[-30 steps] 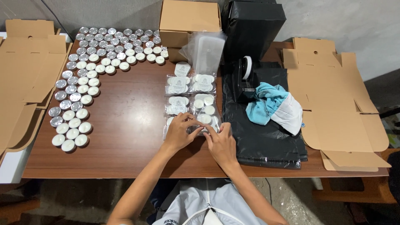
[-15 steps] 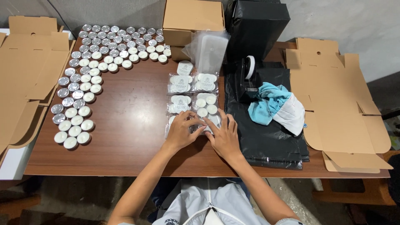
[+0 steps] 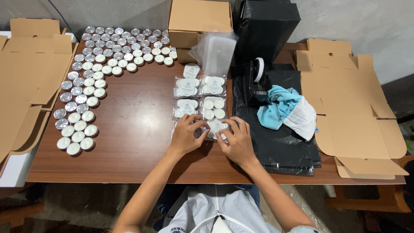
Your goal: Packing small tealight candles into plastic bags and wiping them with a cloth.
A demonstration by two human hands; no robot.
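Wooden table, both hands pressing flat candle packet, orientation unclear.

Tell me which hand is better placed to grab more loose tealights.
Left. The left hand is on the side of the loose tealights; the right hand, also on the candle packet, sits farther from them, toward the black bags.

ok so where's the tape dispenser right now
In the head view the black tape dispenser stands right of centre on the black plastic sheet, between the clear packs of tealights and the blue and white cloth.
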